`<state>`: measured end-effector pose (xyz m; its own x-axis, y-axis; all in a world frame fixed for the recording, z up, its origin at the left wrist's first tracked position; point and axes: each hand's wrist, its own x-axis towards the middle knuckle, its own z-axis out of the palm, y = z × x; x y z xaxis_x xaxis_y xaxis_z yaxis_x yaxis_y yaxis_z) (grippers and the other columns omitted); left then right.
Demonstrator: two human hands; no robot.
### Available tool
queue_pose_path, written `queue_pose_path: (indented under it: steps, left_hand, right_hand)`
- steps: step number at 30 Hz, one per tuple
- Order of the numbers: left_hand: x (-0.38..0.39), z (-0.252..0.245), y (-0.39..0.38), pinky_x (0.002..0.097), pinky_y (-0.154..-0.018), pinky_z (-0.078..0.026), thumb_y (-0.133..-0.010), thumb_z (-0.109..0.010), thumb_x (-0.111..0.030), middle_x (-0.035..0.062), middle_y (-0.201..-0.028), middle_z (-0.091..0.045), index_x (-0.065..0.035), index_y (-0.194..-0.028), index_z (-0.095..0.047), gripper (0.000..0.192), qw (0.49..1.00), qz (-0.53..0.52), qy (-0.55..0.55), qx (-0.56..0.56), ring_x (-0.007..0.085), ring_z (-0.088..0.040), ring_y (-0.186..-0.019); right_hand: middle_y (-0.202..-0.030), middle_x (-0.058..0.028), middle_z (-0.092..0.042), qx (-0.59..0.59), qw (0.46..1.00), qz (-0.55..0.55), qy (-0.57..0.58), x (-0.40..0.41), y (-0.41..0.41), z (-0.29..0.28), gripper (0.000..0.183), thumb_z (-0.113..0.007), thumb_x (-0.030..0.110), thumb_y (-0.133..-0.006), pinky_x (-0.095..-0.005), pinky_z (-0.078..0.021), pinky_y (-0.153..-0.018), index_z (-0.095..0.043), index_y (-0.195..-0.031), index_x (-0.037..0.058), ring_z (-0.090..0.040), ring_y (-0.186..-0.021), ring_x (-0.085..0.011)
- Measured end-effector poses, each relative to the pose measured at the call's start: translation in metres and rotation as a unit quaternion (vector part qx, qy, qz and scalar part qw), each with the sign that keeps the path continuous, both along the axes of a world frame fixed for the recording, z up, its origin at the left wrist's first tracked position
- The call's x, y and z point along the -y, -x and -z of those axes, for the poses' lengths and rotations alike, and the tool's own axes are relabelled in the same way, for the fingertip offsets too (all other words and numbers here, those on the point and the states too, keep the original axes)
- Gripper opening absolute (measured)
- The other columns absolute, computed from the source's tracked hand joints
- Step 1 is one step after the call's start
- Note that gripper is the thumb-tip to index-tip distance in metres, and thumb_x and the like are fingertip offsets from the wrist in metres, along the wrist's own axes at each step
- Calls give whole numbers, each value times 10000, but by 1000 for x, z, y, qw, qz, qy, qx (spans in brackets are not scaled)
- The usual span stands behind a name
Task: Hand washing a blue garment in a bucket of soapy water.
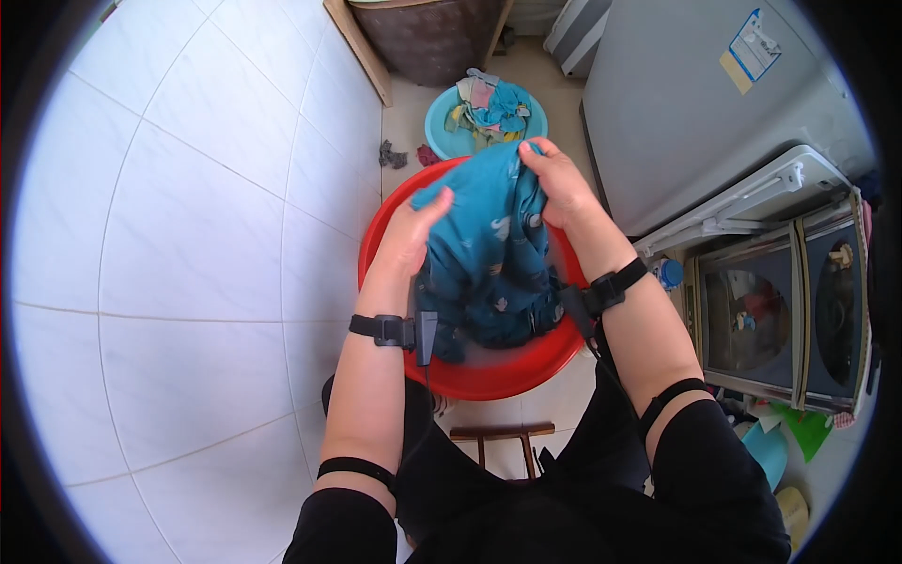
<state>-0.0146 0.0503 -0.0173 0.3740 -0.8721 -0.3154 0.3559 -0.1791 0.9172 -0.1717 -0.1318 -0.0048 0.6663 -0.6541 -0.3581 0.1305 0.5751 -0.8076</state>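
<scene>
A wet teal patterned garment (pixel 486 233) hangs between my hands over a round red plastic basin (pixel 486 384). My left hand (pixel 416 229) grips its left edge, thumb on top. At the upper right, my right hand (pixel 553 176) pinches the cloth's top edge between thumb and fingers. The garment's lower folds lie in the basin, where cloudy water (pixel 486 354) shows beside them. Just beyond the red basin stands a light blue basin (pixel 435 127) with crumpled clothes (pixel 493 106) in it.
A white tiled wall (pixel 204 233) runs along the left. On the right are a grey appliance (pixel 676 92) and a twin-tub washing machine (pixel 796 240) with its lid raised. A small grey cloth (pixel 392 155) and a dark red cloth (pixel 426 155) lie on the floor. A wooden stool (pixel 502 431) stands below.
</scene>
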Motion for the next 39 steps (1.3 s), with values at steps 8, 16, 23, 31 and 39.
queue_pose_path:
  steps: [8, 16, 23, 31, 39]
  left_hand:
    - [2, 92, 19, 381, -877, -525, -1033, -471, -430, 39, -1023, -609, -135, -1088, -555, 312, 936, -111, 234, -239, 213, -627, -1007]
    - [54, 52, 79, 450, -926, -533, -1046, -461, -347, 129, -1200, -648, -39, -1261, -556, 388, 933, -257, -65, -244, 282, -649, -1078]
    - [25, 122, 25, 392, -856, -536, -1011, -518, -425, 89, -1004, -675, -96, -1046, -610, 344, 946, -160, 78, -269, 238, -660, -962]
    - [30, 33, 33, 448, -1002, -491, -966, -542, -358, 106, -1244, -663, -44, -1203, -618, 400, 954, -187, -38, -233, 261, -641, -1125]
    - [18, 46, 12, 372, -1005, -466, -868, -723, -511, 174, -1220, -657, -12, -1309, -567, 684, 935, 31, -122, 333, 275, -620, -1165]
  right_hand:
    - [-953, -127, -659, -57, 876, -73, 474, -117, -30, -1, 233, -682, 256, -930, -361, -529, -790, -651, -1044, 56, -648, -854, -258]
    - [-974, -239, -692, -329, 840, -27, 431, -55, -25, 60, 373, -544, 412, -963, -500, -528, -811, -665, -999, 62, -662, -933, -425]
    - [-919, -254, -691, -306, 823, -68, 473, -82, -24, 49, 415, -536, 433, -958, -508, -527, -813, -664, -1017, 43, -659, -916, -448]
    - [-1184, -191, -673, -232, 954, -111, 151, -27, -10, 34, 675, -472, 631, -982, -420, -508, -938, -660, -1219, 28, -644, -1119, -322]
    - [-956, -131, -712, -137, 983, -95, 76, -8, 12, 28, 426, -604, 399, -999, -369, -544, -763, -711, -1072, -7, -677, -849, -223]
